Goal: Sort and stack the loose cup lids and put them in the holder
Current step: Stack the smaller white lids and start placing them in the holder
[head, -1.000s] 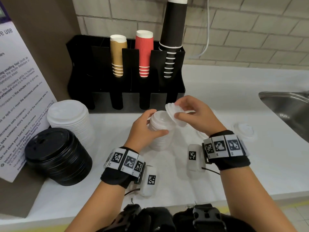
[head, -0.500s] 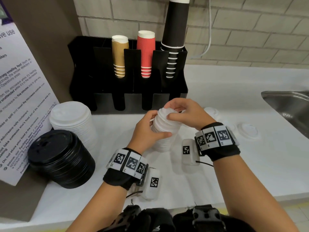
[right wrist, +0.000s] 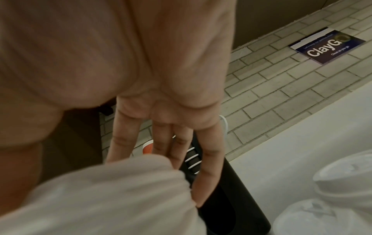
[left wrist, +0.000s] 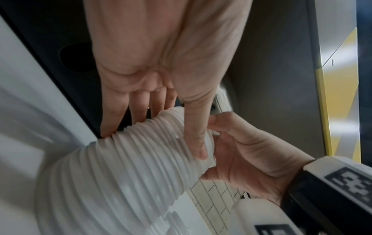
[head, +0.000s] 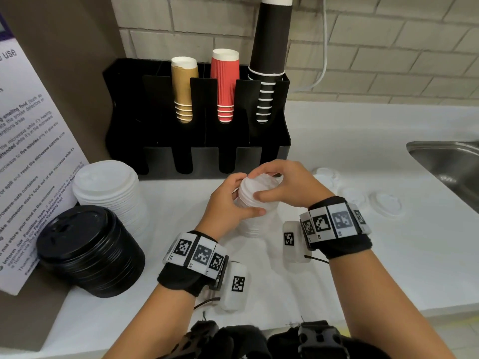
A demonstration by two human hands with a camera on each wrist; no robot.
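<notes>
A stack of small white lids (head: 252,226) stands on the white counter (head: 337,268), in front of the black holder (head: 155,104). My left hand (head: 243,200) grips the stack's side, thumb in front and fingers behind. My right hand (head: 261,183) sits over the top lid, its fingers and thumb curled round the rim. The left wrist view shows the ribbed stack (left wrist: 130,159) held by both hands. In the right wrist view my fingers (right wrist: 209,159) reach over the stack's top (right wrist: 100,198). Loose white lids (head: 386,204) lie to the right.
A tall stack of larger white lids (head: 108,187) and a stack of black lids (head: 88,250) stand at the left by a printed notice (head: 28,141). The holder carries tan (head: 182,89), red (head: 225,84) and black cups (head: 269,47). A steel sink (head: 445,161) is at the right.
My right hand brought a tilted white lid down onto the top of the stack and now grips it there. The left hand has kept hold of the stack.
</notes>
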